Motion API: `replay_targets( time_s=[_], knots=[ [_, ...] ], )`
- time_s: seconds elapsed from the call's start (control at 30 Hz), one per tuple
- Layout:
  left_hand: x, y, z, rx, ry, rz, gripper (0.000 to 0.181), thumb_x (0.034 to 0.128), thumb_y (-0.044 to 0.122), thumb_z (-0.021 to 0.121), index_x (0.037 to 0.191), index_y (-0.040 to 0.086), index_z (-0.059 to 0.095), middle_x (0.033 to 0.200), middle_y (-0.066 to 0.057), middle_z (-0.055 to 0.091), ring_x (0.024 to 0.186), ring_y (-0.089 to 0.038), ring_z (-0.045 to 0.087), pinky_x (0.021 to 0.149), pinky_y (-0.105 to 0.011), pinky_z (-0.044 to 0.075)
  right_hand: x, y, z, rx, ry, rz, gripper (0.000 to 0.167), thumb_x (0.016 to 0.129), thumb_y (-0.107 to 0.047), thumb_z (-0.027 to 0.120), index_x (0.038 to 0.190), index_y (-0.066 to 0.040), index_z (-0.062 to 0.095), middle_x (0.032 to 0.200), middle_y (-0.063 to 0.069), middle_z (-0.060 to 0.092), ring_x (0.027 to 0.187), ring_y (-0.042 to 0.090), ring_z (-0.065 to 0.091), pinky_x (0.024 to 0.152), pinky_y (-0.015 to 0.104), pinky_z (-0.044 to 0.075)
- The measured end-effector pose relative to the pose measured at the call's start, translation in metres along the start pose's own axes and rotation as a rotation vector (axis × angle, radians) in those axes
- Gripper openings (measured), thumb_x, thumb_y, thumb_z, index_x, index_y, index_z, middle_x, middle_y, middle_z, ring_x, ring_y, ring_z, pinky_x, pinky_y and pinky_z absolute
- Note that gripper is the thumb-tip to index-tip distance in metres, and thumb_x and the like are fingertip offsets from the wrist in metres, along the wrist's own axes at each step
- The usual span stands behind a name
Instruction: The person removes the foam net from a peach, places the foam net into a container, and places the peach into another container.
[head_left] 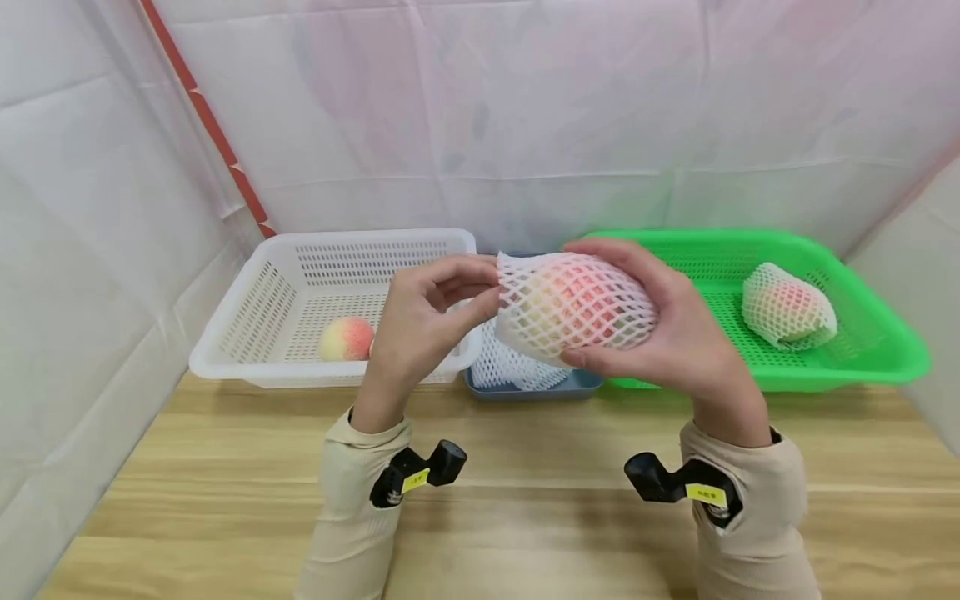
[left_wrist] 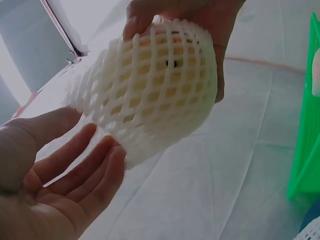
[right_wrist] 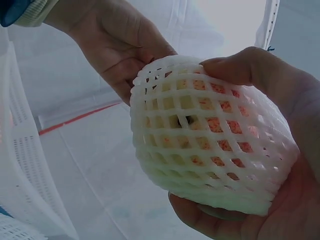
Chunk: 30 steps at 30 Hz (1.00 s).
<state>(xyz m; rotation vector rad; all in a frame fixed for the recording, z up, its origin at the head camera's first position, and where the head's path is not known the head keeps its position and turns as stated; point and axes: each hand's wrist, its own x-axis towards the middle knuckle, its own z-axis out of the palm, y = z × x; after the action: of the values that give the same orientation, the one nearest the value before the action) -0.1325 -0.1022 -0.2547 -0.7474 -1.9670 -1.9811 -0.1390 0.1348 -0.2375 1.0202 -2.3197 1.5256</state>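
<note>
Mid-frame, right hand (head_left: 667, 333) is gripping the peach (head_left: 588, 298), left hand (head_left: 427, 321) is pinching its foam net (head_left: 517, 302); gentle, even tugging should be working best!

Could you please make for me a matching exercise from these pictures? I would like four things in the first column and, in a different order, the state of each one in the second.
Things:
1. White basket
2. Right fingers
3. Green basket
4. Blue-grey tray

States:
A. Around a raised peach
B. With loose foam nets inside
C. With a bare peach inside
D. With a netted peach inside

Right pairs: 1-C, 2-A, 3-D, 4-B
</note>
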Motion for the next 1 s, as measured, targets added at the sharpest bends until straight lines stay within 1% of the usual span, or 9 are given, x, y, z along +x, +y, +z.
replay_targets(
  time_s=[0.07, 0.17, 0.27, 0.37, 0.47, 0.53, 0.67, 0.83, 1.0],
  knots=[
    [-0.001, 0.0, -0.003, 0.002, -0.027, -0.047, 0.027, 0.081, -0.011, 0.068, 0.107, -0.013, 0.065, 0.107, -0.022, 0.067, 0.098, -0.027, 0.067, 0.088, -0.036, 0.054, 0.0, 0.001, 0.001, 0.022, 0.003, 0.001, 0.086, 0.057, 0.01, 0.086, 0.134, -0.009, 0.054, 0.126, 0.008, 0.057, 0.1, 0.024, 0.055, 0.078, 0.024, 0.048],
    [-0.002, 0.0, -0.008, 0.043, -0.078, -0.125, 0.038, 0.0815, -0.01, 0.069, 0.118, -0.01, 0.062, 0.112, -0.021, 0.067, 0.098, -0.027, 0.068, 0.085, -0.035, 0.055, 0.0, 0.001, 0.002, 0.059, 0.032, 0.021, 0.085, 0.057, 0.01, 0.086, 0.134, -0.009, 0.055, 0.127, 0.009, 0.057, 0.1, 0.025, 0.055, 0.079, 0.023, 0.048],
    [-0.004, 0.0, -0.01, 0.097, -0.095, -0.167, 0.042, 0.0819, -0.008, 0.069, 0.123, -0.009, 0.061, 0.112, -0.02, 0.067, 0.096, -0.027, 0.069, 0.08, -0.034, 0.057, 0.001, 0.001, 0.003, 0.089, 0.07, 0.029, 0.086, 0.056, 0.012, 0.087, 0.134, -0.009, 0.056, 0.127, 0.01, 0.057, 0.101, 0.026, 0.055, 0.08, 0.022, 0.048],
    [-0.003, -0.001, -0.01, 0.107, -0.109, -0.172, 0.043, 0.0816, -0.009, 0.068, 0.124, -0.01, 0.059, 0.11, -0.023, 0.067, 0.094, -0.029, 0.069, 0.078, -0.035, 0.057, 0.003, 0.0, 0.006, 0.125, 0.1, 0.015, 0.087, 0.054, 0.015, 0.087, 0.133, -0.008, 0.057, 0.127, 0.011, 0.058, 0.102, 0.026, 0.055, 0.08, 0.022, 0.049],
    [-0.002, -0.003, -0.009, 0.093, -0.112, -0.172, 0.047, 0.0807, -0.011, 0.066, 0.126, -0.012, 0.056, 0.11, -0.026, 0.066, 0.095, -0.032, 0.069, 0.08, -0.036, 0.057, 0.005, 0.002, 0.01, 0.176, 0.107, -0.02, 0.087, 0.053, 0.018, 0.086, 0.132, -0.006, 0.058, 0.126, 0.014, 0.058, 0.101, 0.026, 0.057, 0.078, 0.022, 0.051],
    [-0.002, -0.002, -0.009, 0.094, -0.109, -0.177, 0.049, 0.0807, -0.01, 0.067, 0.128, -0.011, 0.054, 0.111, -0.026, 0.066, 0.097, -0.033, 0.068, 0.081, -0.036, 0.056, 0.006, 0.005, 0.012, 0.233, 0.097, -0.045, 0.085, 0.055, 0.019, 0.084, 0.132, -0.003, 0.058, 0.126, 0.016, 0.058, 0.099, 0.026, 0.058, 0.075, 0.022, 0.053],
    [-0.003, 0.0, -0.011, 0.088, -0.109, -0.195, 0.054, 0.0821, -0.008, 0.066, 0.134, -0.009, 0.05, 0.115, -0.026, 0.064, 0.103, -0.033, 0.066, 0.085, -0.036, 0.055, 0.007, 0.008, 0.016, 0.289, 0.074, -0.08, 0.079, 0.061, 0.015, 0.083, 0.134, -0.001, 0.055, 0.128, 0.017, 0.057, 0.099, 0.026, 0.06, 0.073, 0.023, 0.055],
    [-0.002, 0.001, -0.011, 0.037, -0.131, -0.208, 0.058, 0.0831, -0.01, 0.065, 0.138, -0.009, 0.045, 0.121, -0.027, 0.06, 0.107, -0.034, 0.063, 0.087, -0.037, 0.054, 0.008, 0.01, 0.017, 0.305, 0.081, -0.092, 0.076, 0.064, 0.014, 0.082, 0.134, 0.001, 0.055, 0.13, 0.018, 0.057, 0.104, 0.027, 0.058, 0.074, 0.023, 0.055],
    [-0.002, 0.003, -0.007, -0.005, -0.145, -0.198, 0.061, 0.0816, -0.014, 0.064, 0.139, -0.009, 0.042, 0.123, -0.027, 0.058, 0.106, -0.036, 0.063, 0.086, -0.037, 0.054, 0.005, 0.01, 0.016, 0.301, 0.1, -0.085, 0.076, 0.064, 0.013, 0.082, 0.134, 0.002, 0.054, 0.131, 0.019, 0.056, 0.107, 0.029, 0.057, 0.074, 0.025, 0.056]
  ],
)
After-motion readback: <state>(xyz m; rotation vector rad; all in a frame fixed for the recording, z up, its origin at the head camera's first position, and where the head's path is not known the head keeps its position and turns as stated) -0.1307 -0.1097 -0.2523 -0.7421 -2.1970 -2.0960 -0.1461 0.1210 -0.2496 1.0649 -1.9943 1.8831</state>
